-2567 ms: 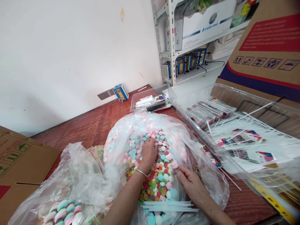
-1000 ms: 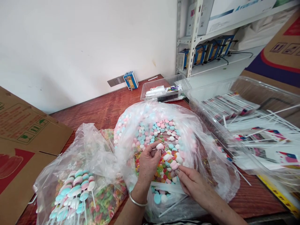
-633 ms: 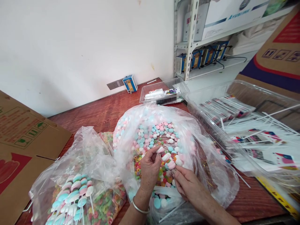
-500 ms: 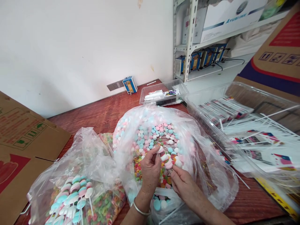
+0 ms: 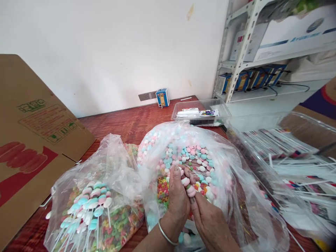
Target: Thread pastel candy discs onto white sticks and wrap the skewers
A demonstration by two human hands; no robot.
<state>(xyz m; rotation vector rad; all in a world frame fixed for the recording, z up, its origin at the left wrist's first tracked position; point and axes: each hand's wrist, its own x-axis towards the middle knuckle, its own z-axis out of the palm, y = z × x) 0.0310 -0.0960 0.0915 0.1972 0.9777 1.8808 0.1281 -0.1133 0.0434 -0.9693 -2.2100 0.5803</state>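
Observation:
My left hand (image 5: pixel 179 196), with a bangle at the wrist, is closed round the upper part of a row of pink and white candies (image 5: pixel 191 191). My right hand (image 5: pixel 210 218) pinches the lower end of that row. Whether a stick runs through the candies is hidden by my fingers. Both hands are over an open clear plastic bag (image 5: pixel 228 150) full of pink, blue and white candies (image 5: pixel 168 154). Small coloured ring candies (image 5: pixel 163 189) lie in it beside my left hand.
At left, a second clear bag (image 5: pixel 115 182) has candy skewers (image 5: pixel 91 203) on it and ring candies. A cardboard box (image 5: pixel 39 129) stands beyond. Clear bins (image 5: pixel 252 164) of printed cards and white sticks are at right; a small tray (image 5: pixel 201 105) is behind.
My view has turned a little left, so things sit further right. My hands have come closer together, and the left fingers now wrap round the candy row.

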